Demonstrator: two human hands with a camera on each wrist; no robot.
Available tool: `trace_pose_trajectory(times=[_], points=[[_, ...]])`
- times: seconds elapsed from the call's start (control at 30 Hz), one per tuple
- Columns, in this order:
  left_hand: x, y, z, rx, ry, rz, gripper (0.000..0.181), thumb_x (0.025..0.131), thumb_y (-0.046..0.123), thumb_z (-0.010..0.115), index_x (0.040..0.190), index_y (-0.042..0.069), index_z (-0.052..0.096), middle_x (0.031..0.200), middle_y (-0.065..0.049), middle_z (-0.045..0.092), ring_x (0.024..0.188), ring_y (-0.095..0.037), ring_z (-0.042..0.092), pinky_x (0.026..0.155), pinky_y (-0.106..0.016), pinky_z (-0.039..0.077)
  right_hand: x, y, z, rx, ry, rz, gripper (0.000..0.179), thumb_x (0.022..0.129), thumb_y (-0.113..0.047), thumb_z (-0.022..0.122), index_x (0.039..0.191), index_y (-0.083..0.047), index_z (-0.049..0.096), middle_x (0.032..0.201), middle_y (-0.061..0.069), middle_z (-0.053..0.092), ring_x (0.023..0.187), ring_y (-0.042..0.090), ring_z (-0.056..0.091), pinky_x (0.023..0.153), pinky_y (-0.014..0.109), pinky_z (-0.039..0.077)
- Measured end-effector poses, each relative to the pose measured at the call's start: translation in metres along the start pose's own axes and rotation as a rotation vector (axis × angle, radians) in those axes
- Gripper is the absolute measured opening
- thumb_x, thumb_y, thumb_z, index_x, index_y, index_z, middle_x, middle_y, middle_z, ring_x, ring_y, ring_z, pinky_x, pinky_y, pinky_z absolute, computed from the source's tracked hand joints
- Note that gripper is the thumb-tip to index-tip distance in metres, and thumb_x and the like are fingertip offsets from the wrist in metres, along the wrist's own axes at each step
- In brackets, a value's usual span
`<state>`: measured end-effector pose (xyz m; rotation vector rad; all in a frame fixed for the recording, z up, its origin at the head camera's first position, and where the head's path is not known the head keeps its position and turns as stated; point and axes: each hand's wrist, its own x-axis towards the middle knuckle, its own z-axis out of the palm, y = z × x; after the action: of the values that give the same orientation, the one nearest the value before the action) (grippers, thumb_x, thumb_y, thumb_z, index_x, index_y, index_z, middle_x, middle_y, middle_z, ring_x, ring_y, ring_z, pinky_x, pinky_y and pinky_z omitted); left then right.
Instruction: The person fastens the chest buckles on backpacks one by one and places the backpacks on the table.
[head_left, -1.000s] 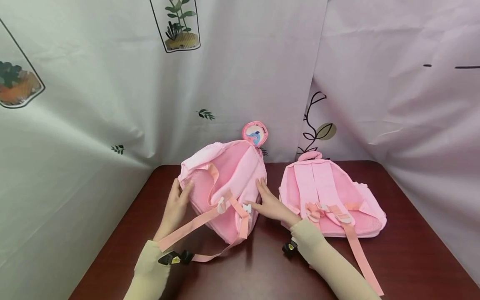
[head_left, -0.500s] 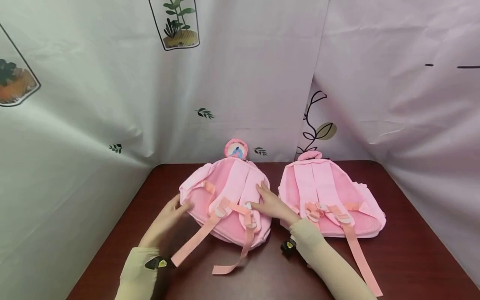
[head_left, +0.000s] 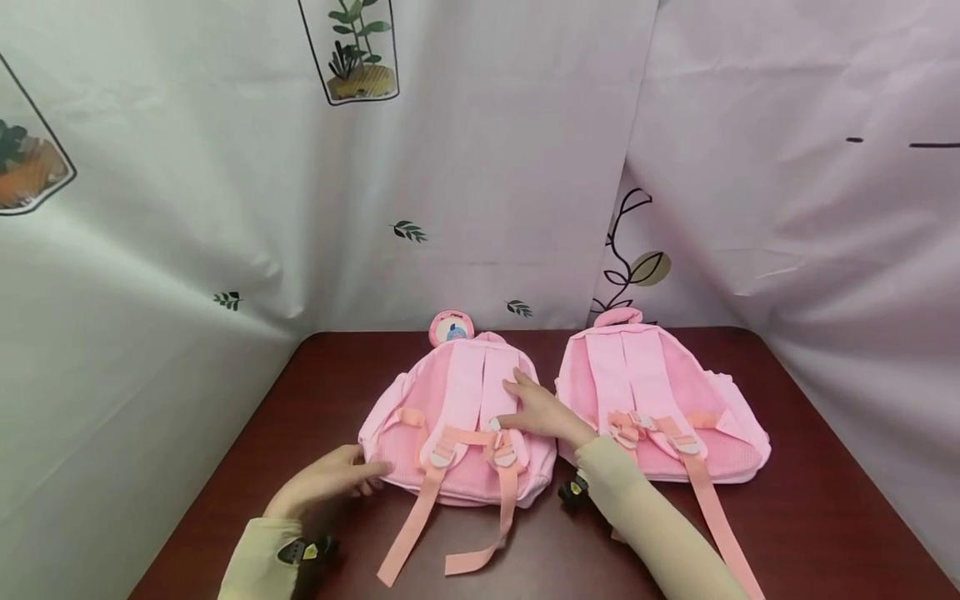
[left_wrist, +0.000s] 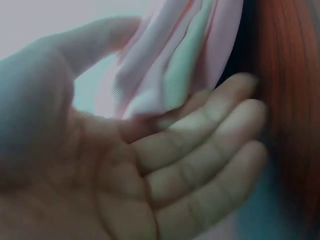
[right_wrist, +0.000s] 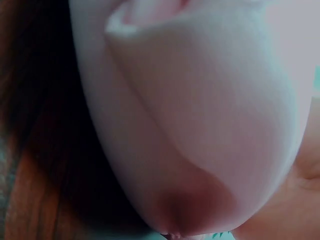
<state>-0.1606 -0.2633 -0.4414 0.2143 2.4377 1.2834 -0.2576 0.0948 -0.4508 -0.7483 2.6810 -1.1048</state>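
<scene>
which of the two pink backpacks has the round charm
The left backpack, with the left hand at its corner and the right hand on its strap. The round charm shows at its top; the right backpack shows none.

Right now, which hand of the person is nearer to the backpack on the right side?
The right hand: it rests on the left backpack, just beside the right backpack. The left hand is farther, holding the left backpack's lower left corner.
</scene>
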Motion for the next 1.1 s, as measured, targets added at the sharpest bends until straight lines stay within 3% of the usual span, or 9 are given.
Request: trace_pose_trajectory(times=[0.13, 0.23, 0.43, 0.53, 0.63, 0.73, 0.83, 0.93, 1.1], points=[[-0.006, 0.007, -0.004, 0.226, 0.011, -0.015, 0.042, 0.092, 0.042, 0.071, 0.074, 0.004, 0.068, 0.063, -0.005, 0.065, 0.06, -0.018, 0.059, 0.057, -0.032, 0.047, 0.002, 0.0, 0.002, -0.012, -0.007, -0.008, 0.076, 0.087, -0.028, 0.077, 0.146, 0.007, 0.045, 0.16, 0.03, 0.021, 0.148, 0.042, 0.024, 0.118, 0.052, 0.025], [-0.01, 0.019, -0.006, 0.421, 0.087, -0.061, 0.049, 0.084, 0.054, 0.075, 0.065, 0.01, 0.065, 0.057, 0.0, 0.059, 0.056, -0.015, 0.054, 0.053, -0.032, 0.041, 0.001, 0.0, 0.002, -0.009, -0.009, -0.016, 0.074, 0.088, -0.028, 0.076, 0.145, 0.008, 0.047, 0.16, 0.03, 0.023, 0.148, 0.042, 0.024, 0.118, 0.052, 0.024], [-0.017, 0.045, -0.014, 0.685, 0.245, -0.11, 0.045, 0.078, 0.06, 0.077, 0.077, 0.018, 0.062, 0.067, 0.004, 0.058, 0.062, -0.016, 0.054, 0.055, -0.039, 0.043, -0.007, -0.001, 0.0, 0.004, -0.016, -0.028, 0.067, 0.092, -0.031, 0.072, 0.143, 0.006, 0.05, 0.16, 0.026, 0.027, 0.149, 0.04, 0.021, 0.12, 0.052, 0.02], [-0.014, 0.054, -0.017, 0.702, 0.303, -0.062, 0.04, 0.08, 0.053, 0.078, 0.084, 0.016, 0.062, 0.07, 0.004, 0.058, 0.063, -0.016, 0.054, 0.055, -0.039, 0.043, -0.014, -0.001, -0.002, 0.013, -0.01, -0.035, 0.067, 0.092, -0.032, 0.072, 0.142, 0.007, 0.051, 0.159, 0.027, 0.029, 0.149, 0.042, 0.022, 0.12, 0.053, 0.02], [-0.006, 0.056, -0.017, 0.687, 0.303, 0.057, 0.038, 0.082, 0.046, 0.079, 0.095, 0.013, 0.065, 0.078, 0.0, 0.06, 0.069, -0.018, 0.056, 0.059, -0.04, 0.047, -0.022, -0.003, -0.002, 0.021, -0.009, -0.027, 0.07, 0.091, -0.033, 0.074, 0.143, 0.007, 0.05, 0.158, 0.028, 0.029, 0.148, 0.043, 0.023, 0.119, 0.054, 0.02], [0.006, 0.054, -0.011, 0.671, 0.248, 0.201, 0.047, 0.083, 0.04, 0.082, 0.113, 0.007, 0.067, 0.103, -0.009, 0.065, 0.092, -0.026, 0.063, 0.083, -0.051, 0.053, -0.03, -0.006, -0.002, 0.039, -0.015, -0.004, 0.075, 0.09, -0.034, 0.076, 0.145, 0.007, 0.047, 0.159, 0.027, 0.028, 0.149, 0.043, 0.021, 0.119, 0.055, 0.019], [0.016, 0.051, -0.003, 0.672, 0.207, 0.301, 0.063, 0.081, 0.04, 0.083, 0.129, 0.006, 0.064, 0.133, -0.019, 0.059, 0.127, -0.038, 0.053, 0.11, -0.064, 0.031, -0.036, -0.009, -0.002, 0.051, -0.014, 0.013, 0.076, 0.091, -0.034, 0.075, 0.148, 0.006, 0.044, 0.16, 0.025, 0.027, 0.15, 0.041, 0.019, 0.12, 0.054, 0.018], [0.025, 0.048, 0.005, 0.662, 0.184, 0.362, 0.071, 0.082, 0.046, 0.081, 0.138, 0.007, 0.06, 0.149, -0.02, 0.049, 0.144, -0.041, 0.035, 0.114, -0.07, 0.011, -0.042, -0.011, -0.002, 0.061, -0.003, 0.017, 0.074, 0.094, -0.035, 0.071, 0.149, 0.005, 0.042, 0.161, 0.025, 0.027, 0.15, 0.039, 0.02, 0.12, 0.053, 0.018], [0.034, 0.044, 0.013, 0.6, 0.083, 0.351, 0.077, 0.089, 0.059, 0.068, 0.147, 0.012, 0.052, 0.156, -0.015, 0.042, 0.15, -0.037, 0.024, 0.117, -0.066, 0.001, -0.053, -0.011, 0.0, 0.013, -0.021, -0.03, 0.071, 0.099, -0.038, 0.063, 0.149, 0.007, 0.041, 0.159, 0.026, 0.029, 0.15, 0.041, 0.02, 0.119, 0.054, 0.019]])
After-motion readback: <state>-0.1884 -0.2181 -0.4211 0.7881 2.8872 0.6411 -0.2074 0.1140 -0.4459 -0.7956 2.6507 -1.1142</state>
